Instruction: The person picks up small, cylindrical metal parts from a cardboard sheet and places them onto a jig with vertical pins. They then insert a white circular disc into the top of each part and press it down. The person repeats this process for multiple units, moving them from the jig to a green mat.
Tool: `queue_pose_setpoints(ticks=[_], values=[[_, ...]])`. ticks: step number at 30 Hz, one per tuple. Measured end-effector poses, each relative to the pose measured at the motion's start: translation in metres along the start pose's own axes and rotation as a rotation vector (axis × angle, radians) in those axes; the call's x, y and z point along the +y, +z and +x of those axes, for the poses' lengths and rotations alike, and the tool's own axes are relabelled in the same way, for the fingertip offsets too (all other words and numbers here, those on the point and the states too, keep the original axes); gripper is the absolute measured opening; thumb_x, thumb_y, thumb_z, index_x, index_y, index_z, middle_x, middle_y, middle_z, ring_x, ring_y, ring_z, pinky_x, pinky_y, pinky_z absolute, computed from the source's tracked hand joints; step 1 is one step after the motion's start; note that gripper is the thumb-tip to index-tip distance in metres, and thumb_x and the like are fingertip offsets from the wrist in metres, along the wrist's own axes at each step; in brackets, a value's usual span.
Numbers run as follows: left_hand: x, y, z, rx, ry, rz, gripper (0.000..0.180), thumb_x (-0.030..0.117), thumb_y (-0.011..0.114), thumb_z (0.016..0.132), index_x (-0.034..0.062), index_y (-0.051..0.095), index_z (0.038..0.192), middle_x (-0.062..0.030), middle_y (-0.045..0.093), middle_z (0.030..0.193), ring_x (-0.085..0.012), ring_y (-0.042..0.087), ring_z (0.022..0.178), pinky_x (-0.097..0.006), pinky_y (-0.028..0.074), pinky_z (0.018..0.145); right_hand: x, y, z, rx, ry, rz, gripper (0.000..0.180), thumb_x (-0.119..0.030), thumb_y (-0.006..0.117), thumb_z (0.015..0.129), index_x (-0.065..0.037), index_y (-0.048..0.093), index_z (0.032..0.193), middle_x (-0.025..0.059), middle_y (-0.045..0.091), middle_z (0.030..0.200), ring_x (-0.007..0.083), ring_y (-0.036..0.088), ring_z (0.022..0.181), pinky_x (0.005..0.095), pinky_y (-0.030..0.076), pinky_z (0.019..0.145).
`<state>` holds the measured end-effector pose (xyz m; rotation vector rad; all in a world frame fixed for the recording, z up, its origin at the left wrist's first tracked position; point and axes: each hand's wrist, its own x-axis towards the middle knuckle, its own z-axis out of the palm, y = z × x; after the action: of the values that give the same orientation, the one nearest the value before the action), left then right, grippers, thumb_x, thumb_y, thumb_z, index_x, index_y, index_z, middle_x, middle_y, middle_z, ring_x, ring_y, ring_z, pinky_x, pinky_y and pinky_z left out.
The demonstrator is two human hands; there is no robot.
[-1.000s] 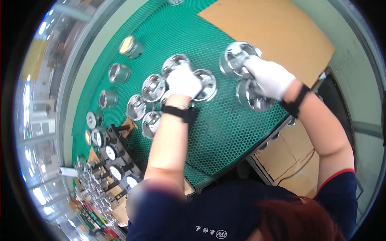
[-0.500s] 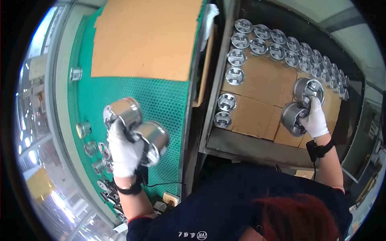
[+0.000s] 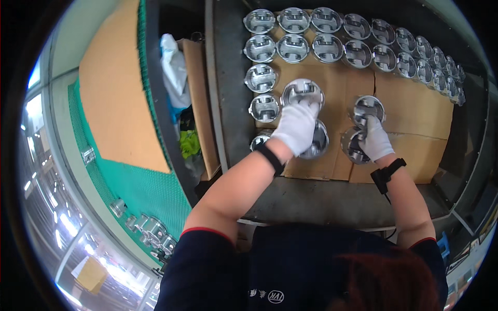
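Note:
My left hand (image 3: pixel 295 128), in a white glove, grips two metal engine pistons: one piston (image 3: pixel 300 89) beyond the fingertips, the other piston (image 3: pixel 320 141) beside the palm and partly hidden. The gloved right hand (image 3: pixel 377 140) is closed on another pair, an upper piston (image 3: pixel 366 106) and a lower piston (image 3: pixel 351 146). Both hands are over the cardboard (image 3: pixel 415 111) lining a dark metal bin. Whether the held pistons touch the cardboard, I cannot tell. Rows of pistons (image 3: pixel 327 47) stand open end up along the bin's far side, and a column (image 3: pixel 260 79) runs down its left side.
Left of the bin, a bench with a green textured mat (image 3: pixel 137 189) carries a cardboard sheet (image 3: pixel 116 98) and several more pistons (image 3: pixel 154 228). A white plastic bag (image 3: pixel 175 70) sits in the gap between bench and bin. The bin's dark near ledge (image 3: pixel 311 202) lies before me.
My left hand has carried its two pistons from above the green mat rightward into the bin. My right hand still holds its pair over the cardboard. The head view has shifted right.

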<state>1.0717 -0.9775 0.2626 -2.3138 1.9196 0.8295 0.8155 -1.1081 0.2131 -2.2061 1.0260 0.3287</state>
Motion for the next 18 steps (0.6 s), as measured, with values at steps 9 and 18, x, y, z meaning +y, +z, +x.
queue_pose_setpoints(ticks=[9, 18], values=[[-0.057, 0.105, 0.094, -0.003, -0.030, 0.185, 0.021, 0.009, 0.061, 0.084, 0.0067, 0.062, 0.105, -0.0156, 0.066, 0.100, -0.0333, 0.067, 0.095, -0.045, 0.054, 0.077, -0.019, 0.036, 0.072, -0.051, 0.007, 0.111, 0.046, -0.007, 0.067, 0.084, -0.006, 0.046, 0.125, 0.0276, 0.054, 0.129, 0.0498, 0.063, 0.098, 0.0558, 0.052, 0.084], [-0.075, 0.108, 0.082, 0.026, -0.031, 0.186, 0.033, 0.011, 0.063, 0.084, 0.0058, 0.061, 0.117, -0.0144, 0.067, 0.099, -0.0334, 0.065, 0.092, -0.044, 0.053, 0.080, -0.043, 0.090, 0.122, -0.044, -0.001, 0.017, 0.033, -0.005, 0.054, 0.091, -0.004, 0.048, 0.123, 0.0266, 0.052, 0.136, 0.0477, 0.066, 0.096, 0.0548, 0.055, 0.083]])
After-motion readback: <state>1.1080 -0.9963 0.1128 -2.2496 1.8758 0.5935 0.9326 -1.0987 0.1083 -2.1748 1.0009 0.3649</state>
